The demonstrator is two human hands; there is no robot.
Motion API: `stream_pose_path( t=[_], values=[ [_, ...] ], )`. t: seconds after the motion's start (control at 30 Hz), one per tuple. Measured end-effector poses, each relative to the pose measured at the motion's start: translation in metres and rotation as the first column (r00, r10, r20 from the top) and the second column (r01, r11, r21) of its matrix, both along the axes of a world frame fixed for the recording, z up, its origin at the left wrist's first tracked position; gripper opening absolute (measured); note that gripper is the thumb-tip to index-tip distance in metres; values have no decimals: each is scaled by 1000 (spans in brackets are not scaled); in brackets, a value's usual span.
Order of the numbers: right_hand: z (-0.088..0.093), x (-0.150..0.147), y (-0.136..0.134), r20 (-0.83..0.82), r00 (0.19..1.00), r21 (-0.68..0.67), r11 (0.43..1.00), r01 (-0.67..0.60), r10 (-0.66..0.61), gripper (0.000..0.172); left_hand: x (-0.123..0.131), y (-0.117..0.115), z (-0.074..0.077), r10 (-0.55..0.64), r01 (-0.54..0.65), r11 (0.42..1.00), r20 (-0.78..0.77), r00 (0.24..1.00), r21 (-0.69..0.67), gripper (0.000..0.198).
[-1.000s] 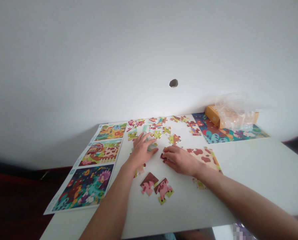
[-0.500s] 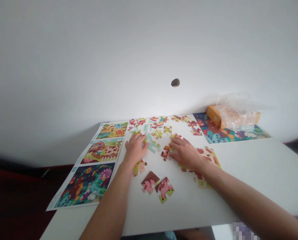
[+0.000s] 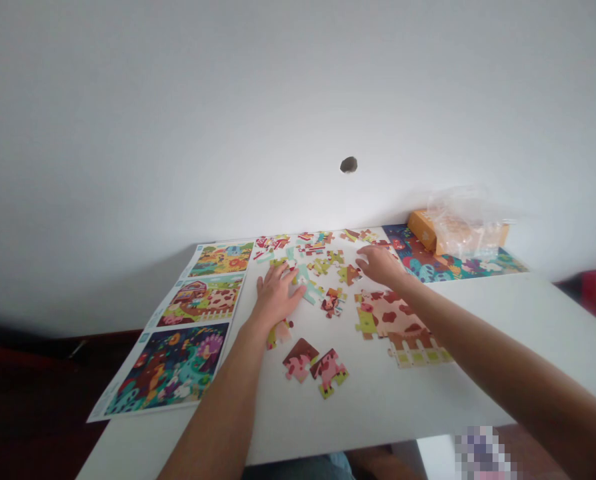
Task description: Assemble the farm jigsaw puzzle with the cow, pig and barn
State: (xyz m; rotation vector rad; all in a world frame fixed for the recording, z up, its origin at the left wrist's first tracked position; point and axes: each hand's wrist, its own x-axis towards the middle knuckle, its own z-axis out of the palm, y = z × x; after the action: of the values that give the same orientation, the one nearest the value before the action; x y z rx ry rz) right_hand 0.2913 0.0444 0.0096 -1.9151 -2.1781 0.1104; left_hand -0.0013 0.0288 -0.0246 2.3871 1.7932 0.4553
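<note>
My left hand lies flat on the white table, fingers spread, beside a mint-green piece. My right hand reaches to the far side, fingers stretched over several loose jigsaw pieces; it holds nothing that I can see. Below my right forearm lies a joined section with brown cow patches and a white fence. Two joined pink and brown pieces sit close to me. A small red and brown piece rests between my hands.
A sheet with three picture guides lies along the table's left edge. At the back right a finished dark puzzle carries an orange box and a clear plastic bag. A white wall with a small hole stands behind.
My right hand has left the red and brown piece and moved away and rightwards to the far pieces, uncovering the cow section. My left hand shifted slightly off the green piece.
</note>
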Motion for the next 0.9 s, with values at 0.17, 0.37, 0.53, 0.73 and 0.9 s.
stream_pose_path(
  t=[0.17,0.37,0.53,0.73,0.9],
  values=[
    [3,4,64,54,998,-32,999,19,-18,37,4,-1,2,11,-11,1000,8,1000,-24,49],
    [-2,-3,105,64,997,-116,991,60,-53,30,5,-3,2,27,-27,999,7,1000,-40,49],
    [-1,-10,112,24,997,-134,988,79,-77,44,6,-6,4,27,-27,999,11,1000,-46,49],
    [28,-22,79,-108,985,-35,991,129,-132,32,4,-5,5,15,-13,999,61,998,-32,46],
    [39,-44,-17,-570,820,42,998,-42,58,30,8,-6,17,-95,36,987,391,915,156,30]
  ],
)
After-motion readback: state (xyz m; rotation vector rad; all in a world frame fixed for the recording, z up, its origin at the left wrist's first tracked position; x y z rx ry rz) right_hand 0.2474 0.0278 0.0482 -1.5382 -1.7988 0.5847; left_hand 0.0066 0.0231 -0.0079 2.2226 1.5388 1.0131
